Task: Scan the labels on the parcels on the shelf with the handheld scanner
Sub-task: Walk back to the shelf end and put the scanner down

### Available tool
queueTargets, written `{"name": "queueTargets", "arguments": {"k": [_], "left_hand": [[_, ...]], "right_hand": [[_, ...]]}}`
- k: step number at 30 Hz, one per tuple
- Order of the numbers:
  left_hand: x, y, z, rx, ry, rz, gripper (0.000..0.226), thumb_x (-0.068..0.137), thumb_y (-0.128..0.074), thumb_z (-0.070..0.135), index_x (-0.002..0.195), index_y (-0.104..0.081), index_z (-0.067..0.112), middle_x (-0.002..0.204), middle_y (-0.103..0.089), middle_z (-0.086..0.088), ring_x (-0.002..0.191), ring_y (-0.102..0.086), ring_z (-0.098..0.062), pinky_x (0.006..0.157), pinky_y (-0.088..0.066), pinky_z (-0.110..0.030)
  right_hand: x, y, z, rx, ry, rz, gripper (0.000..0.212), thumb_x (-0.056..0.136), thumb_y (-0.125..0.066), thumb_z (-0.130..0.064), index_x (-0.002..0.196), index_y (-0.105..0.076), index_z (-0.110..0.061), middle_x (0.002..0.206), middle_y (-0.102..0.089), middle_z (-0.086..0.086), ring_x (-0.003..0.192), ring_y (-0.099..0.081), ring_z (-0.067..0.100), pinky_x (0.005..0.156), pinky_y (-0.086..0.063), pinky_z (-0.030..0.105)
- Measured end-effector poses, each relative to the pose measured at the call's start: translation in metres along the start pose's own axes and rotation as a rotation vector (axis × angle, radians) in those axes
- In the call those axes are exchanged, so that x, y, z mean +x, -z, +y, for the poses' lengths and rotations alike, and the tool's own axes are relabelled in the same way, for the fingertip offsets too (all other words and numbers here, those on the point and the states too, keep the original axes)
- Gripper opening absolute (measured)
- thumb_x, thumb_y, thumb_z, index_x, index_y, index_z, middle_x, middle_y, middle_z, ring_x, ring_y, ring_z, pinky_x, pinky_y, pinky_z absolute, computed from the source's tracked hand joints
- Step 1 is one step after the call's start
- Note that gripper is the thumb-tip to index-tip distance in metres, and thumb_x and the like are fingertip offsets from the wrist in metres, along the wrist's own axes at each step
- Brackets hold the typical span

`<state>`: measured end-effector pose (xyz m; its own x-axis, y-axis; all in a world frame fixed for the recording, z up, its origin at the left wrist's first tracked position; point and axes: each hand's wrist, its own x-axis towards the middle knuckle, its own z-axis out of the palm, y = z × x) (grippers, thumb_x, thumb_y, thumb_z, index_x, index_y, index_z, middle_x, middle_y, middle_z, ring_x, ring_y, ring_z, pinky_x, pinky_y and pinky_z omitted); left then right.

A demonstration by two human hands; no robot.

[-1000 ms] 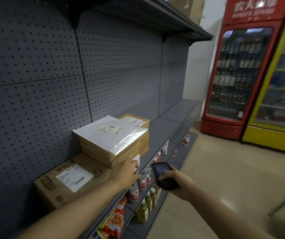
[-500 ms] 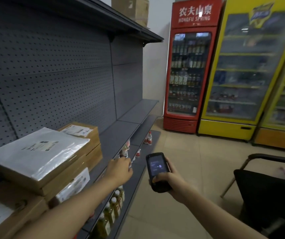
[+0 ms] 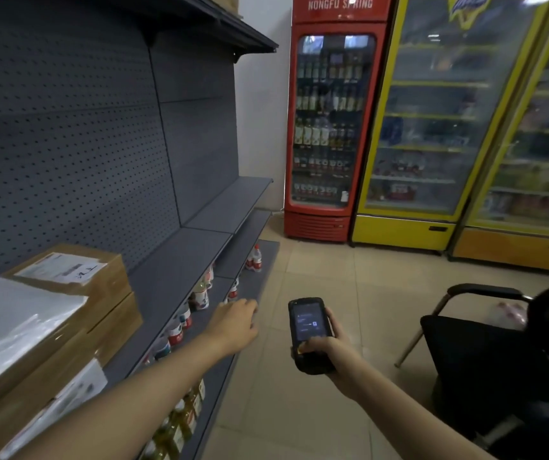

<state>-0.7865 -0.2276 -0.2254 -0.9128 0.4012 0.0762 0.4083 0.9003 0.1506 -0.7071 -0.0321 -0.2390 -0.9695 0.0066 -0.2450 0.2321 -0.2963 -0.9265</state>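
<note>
Cardboard parcels sit stacked on the grey shelf [image 3: 180, 260] at the left. The rear cardboard box [image 3: 74, 277] shows a white label on top. A grey plastic mailer [image 3: 7, 323] lies on the front stack, and a lower box with a white label [image 3: 67, 393] sits under it. My right hand [image 3: 329, 350] grips a black handheld scanner [image 3: 308, 330], screen lit and facing me, out over the floor to the right of the shelf. My left hand [image 3: 233, 327] hovers with relaxed fingers beyond the shelf's front edge, holding nothing.
Small bottles [image 3: 200, 297] line the lower shelves. A red drinks fridge [image 3: 329, 127] and yellow fridges [image 3: 432, 127] stand at the back. A black chair [image 3: 499, 343] is at the right. Tiled floor [image 3: 316, 270] lies between.
The view has swung right, pushing the parcels to the left edge. My left hand left the parcels and moved right past the shelf edge. The scanner stays in my right hand.
</note>
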Motion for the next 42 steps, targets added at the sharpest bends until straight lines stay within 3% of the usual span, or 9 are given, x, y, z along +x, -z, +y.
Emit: {"name": "queueTargets", "arguments": {"k": [3,8,12,17,22,28,33,38,42], "left_hand": [[0.046,-0.006,-0.012,-0.011,-0.01,-0.018,0.038,0.092,-0.048,0.027,0.128,-0.051,0.014,0.129,-0.057,-0.004,0.117,-0.054,-0.024,0.098,-0.04,-0.035],[0.128,-0.003,-0.034,0.015,-0.04,-0.021,0.037,0.093,-0.047,0.028,0.127,-0.051,0.014,0.129,-0.056,-0.005,0.116,-0.054,-0.026,0.097,-0.039,-0.035],[0.191,0.0,-0.048,0.021,-0.068,-0.017,0.037,0.093,-0.047,0.029,0.126,-0.052,0.014,0.128,-0.056,-0.004,0.116,-0.054,-0.024,0.099,-0.039,-0.037],[0.249,-0.011,-0.053,0.021,-0.106,-0.052,0.037,0.093,-0.046,0.03,0.126,-0.052,0.014,0.129,-0.056,-0.003,0.117,-0.054,-0.023,0.098,-0.039,-0.038],[0.31,-0.032,-0.059,0.02,-0.111,-0.047,0.028,0.091,-0.046,0.029,0.114,-0.057,0.016,0.118,-0.061,-0.002,0.107,-0.058,-0.022,0.093,-0.044,-0.039],[0.404,-0.045,-0.057,-0.014,-0.116,-0.036,0.026,0.092,-0.047,0.026,0.112,-0.057,0.015,0.115,-0.062,-0.002,0.102,-0.06,-0.021,0.088,-0.046,-0.037],[0.493,-0.043,-0.053,0.009,-0.099,-0.011,0.031,0.094,-0.045,0.026,0.122,-0.055,0.015,0.122,-0.06,-0.001,0.11,-0.057,-0.019,0.093,-0.041,-0.034],[0.569,-0.039,-0.059,-0.032,-0.047,0.038,0.034,0.093,-0.046,0.026,0.125,-0.054,0.016,0.123,-0.06,-0.001,0.111,-0.057,-0.02,0.095,-0.04,-0.034],[0.615,-0.045,-0.072,-0.071,0.005,0.059,0.032,0.093,-0.047,0.027,0.123,-0.055,0.015,0.122,-0.061,-0.001,0.109,-0.059,-0.018,0.094,-0.042,-0.033]], "right_hand": [[0.043,0.004,-0.013,-0.006,0.001,0.014,0.08,0.05,-0.067,0.007,0.115,-0.054,-0.037,0.116,-0.063,0.019,0.109,-0.061,0.045,0.075,-0.055,0.043],[0.115,0.005,-0.045,-0.038,0.037,0.011,0.085,0.052,-0.066,0.006,0.126,-0.051,-0.031,0.109,-0.065,0.016,0.1,-0.063,0.038,0.076,-0.055,0.043],[0.16,0.005,-0.065,0.006,0.064,0.04,0.077,0.052,-0.065,0.008,0.116,-0.054,-0.034,0.105,-0.065,0.015,0.097,-0.062,0.038,0.076,-0.054,0.044],[0.214,0.016,-0.072,0.042,0.049,0.091,0.082,0.051,-0.065,0.009,0.119,-0.053,-0.034,0.112,-0.064,0.019,0.107,-0.062,0.047,0.079,-0.055,0.046],[0.272,0.031,-0.086,0.053,0.027,0.121,0.073,0.051,-0.065,0.007,0.108,-0.053,-0.037,0.112,-0.063,0.017,0.11,-0.061,0.045,0.075,-0.056,0.042],[0.36,0.062,-0.114,0.043,-0.004,0.101,0.093,0.052,-0.067,0.006,0.133,-0.043,-0.034,0.117,-0.062,0.015,0.103,-0.062,0.034,0.072,-0.057,0.039],[0.438,0.089,-0.154,0.042,0.015,0.076,0.078,0.053,-0.066,0.006,0.116,-0.049,-0.038,0.112,-0.063,0.013,0.1,-0.062,0.032,0.075,-0.057,0.041],[0.511,0.109,-0.192,0.007,0.052,0.034,0.078,0.056,-0.066,0.007,0.119,-0.051,-0.035,0.111,-0.064,0.013,0.097,-0.063,0.031,0.069,-0.057,0.039],[0.566,0.116,-0.211,-0.013,0.074,0.032,0.071,0.066,-0.065,0.013,0.116,-0.052,-0.035,0.109,-0.065,0.01,0.098,-0.063,0.03,0.081,-0.056,0.046]]}}
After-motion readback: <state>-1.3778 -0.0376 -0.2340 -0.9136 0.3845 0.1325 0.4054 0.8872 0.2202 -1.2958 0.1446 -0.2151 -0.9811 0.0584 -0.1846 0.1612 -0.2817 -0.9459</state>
